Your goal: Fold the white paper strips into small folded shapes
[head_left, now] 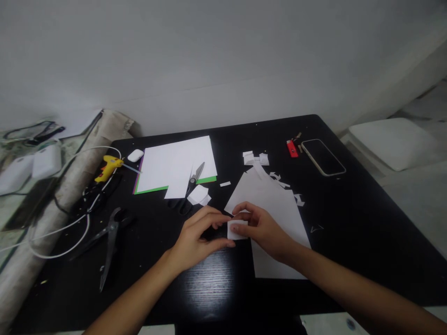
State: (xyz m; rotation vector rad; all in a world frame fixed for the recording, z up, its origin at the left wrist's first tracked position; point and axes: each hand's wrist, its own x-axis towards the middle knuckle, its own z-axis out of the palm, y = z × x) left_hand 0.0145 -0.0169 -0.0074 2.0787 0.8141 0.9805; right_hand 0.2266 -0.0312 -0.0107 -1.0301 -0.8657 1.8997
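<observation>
Near the front middle of the black table, a small white folded piece of paper (230, 231) sits between my two hands. My right hand (263, 229) pinches it, the thumb flat on its face and the fingers curled behind. From the other side, my left hand (199, 234) has its index fingertip at the upper left corner and its thumb at the lower edge. Under my right hand lies a large white sheet (282, 214). Left of it are cut white scraps (199, 194) and scissors (193, 179) with dark handles.
White paper (174, 160) over coloured sheets lies at the back left. A yellow glue gun (108, 168), white earbud case (135, 155), pliers (112, 228) and white cable (52, 257) occupy the left. Folded paper pieces (256, 158), a red lighter (292, 148) and a phone (323, 157) are further right.
</observation>
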